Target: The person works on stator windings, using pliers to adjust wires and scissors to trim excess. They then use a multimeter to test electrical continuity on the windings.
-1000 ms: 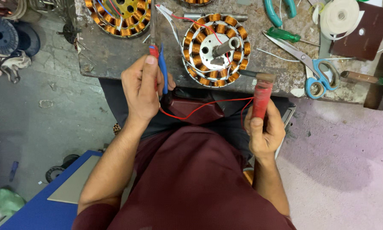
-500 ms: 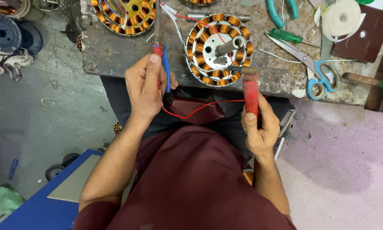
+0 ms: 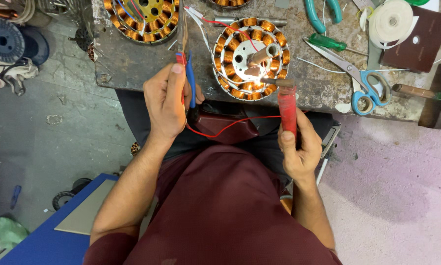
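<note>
My left hand (image 3: 167,100) grips pliers with red and blue handles (image 3: 187,76), their jaws pointing up over the bench edge. A red-handled soldering iron (image 3: 286,105) is upright in my right hand (image 3: 299,147), its metal tip lying on the lower rim of a round motor stator with copper coils (image 3: 250,56). That stator has a metal shaft at its centre. A thin red wire (image 3: 225,128) runs across my lap between both hands.
A second copper-wound stator (image 3: 142,19) lies at the bench's upper left. To the right are blue-handled scissors (image 3: 365,83), a green screwdriver (image 3: 328,43), green-handled pliers (image 3: 321,12), a white tape roll (image 3: 392,22) and a brown board (image 3: 419,44). A wire spool (image 3: 4,41) sits on the floor.
My right hand has raised the soldering iron from the bench edge so its tip now reaches the stator. My left hand with the pliers has stayed nearly still.
</note>
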